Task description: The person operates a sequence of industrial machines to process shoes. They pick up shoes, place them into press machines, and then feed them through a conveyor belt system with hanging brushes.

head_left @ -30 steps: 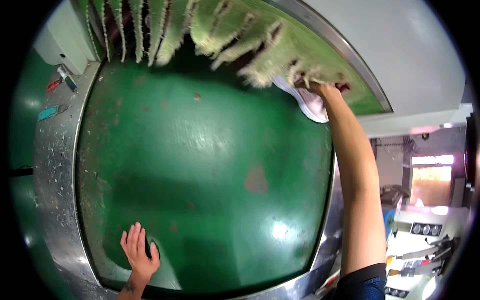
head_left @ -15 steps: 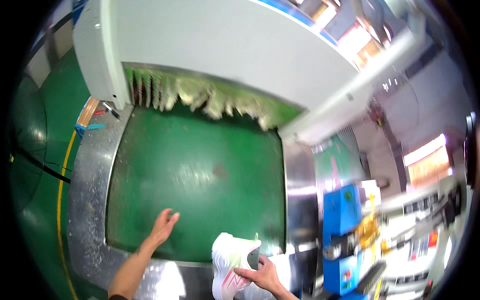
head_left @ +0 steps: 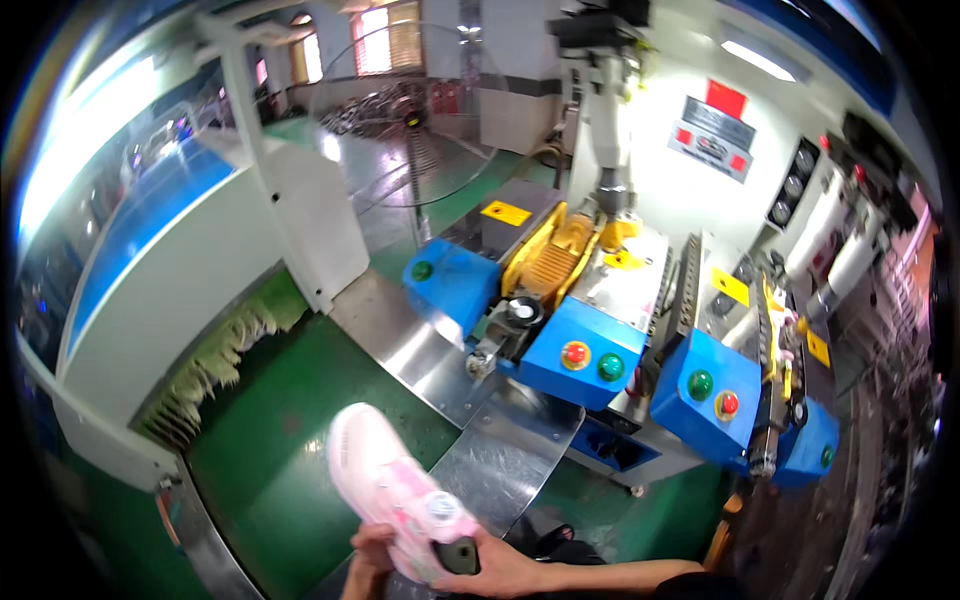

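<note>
Both hands' grip is closed on a pink-and-white shoe (head_left: 385,480) at the bottom centre of the frame: the right hand (head_left: 505,568) clamped around its heel end, the left hand (head_left: 373,548) with fingers curled against its side. The toe points up and slightly left, the long axis slanting down to lower right. Behind lies a green conveyor surface (head_left: 245,470); at left, a frayed green curtain (head_left: 215,365); right of centre, blue machine housings (head_left: 580,385).

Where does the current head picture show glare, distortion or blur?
Head view: light washes out the window and gleams off the metal plate; head view: corners go black and straight edges bow near the rim; head view: the far right looks smeared, while the pink shoe and blue housing read more clearly.
</note>
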`<action>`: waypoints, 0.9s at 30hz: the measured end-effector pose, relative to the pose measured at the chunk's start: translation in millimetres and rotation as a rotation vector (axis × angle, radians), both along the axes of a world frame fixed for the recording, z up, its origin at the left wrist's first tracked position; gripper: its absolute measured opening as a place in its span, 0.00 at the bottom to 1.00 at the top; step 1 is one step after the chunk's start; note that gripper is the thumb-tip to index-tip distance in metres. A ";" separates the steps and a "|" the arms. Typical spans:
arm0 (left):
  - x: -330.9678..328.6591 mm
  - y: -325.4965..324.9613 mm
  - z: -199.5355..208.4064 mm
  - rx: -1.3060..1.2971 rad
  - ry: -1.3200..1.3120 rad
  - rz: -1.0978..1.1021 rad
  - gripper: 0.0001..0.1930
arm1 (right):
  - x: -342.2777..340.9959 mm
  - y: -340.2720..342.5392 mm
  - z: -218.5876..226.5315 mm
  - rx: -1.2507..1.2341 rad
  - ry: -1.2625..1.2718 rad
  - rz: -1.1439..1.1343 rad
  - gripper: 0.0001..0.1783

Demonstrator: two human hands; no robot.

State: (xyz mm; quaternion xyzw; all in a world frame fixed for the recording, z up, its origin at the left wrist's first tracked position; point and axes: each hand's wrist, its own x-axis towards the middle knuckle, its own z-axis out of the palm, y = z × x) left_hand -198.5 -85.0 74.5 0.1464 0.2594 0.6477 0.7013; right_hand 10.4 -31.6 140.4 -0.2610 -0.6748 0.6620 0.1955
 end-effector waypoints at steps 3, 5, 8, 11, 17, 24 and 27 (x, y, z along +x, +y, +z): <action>53.2 42.2 25.9 0.039 0.184 0.030 0.40 | 42.1 20.0 30.1 -0.082 -0.100 -0.247 0.35; 90.0 64.7 24.1 -0.040 0.155 -0.028 0.40 | 74.0 43.4 37.1 0.037 -0.044 -0.319 0.38; 132.8 95.8 13.2 -0.072 0.048 -0.088 0.37 | 106.9 67.1 29.6 0.158 -0.124 -0.408 0.39; 149.3 106.3 -45.2 -0.282 0.115 -0.162 0.31 | 125.5 88.3 24.4 -0.140 -0.244 -0.482 0.39; 142.9 185.1 -59.8 -0.241 0.502 0.154 0.25 | 120.2 152.5 20.7 -0.150 -0.202 -0.657 0.37; 119.9 205.9 -198.1 0.086 1.918 0.018 0.26 | 81.8 284.9 58.5 -0.333 -0.111 -0.749 0.36; 101.2 207.8 -194.9 0.165 2.040 -0.025 0.25 | 49.9 361.0 75.1 -0.619 -0.010 -0.895 0.21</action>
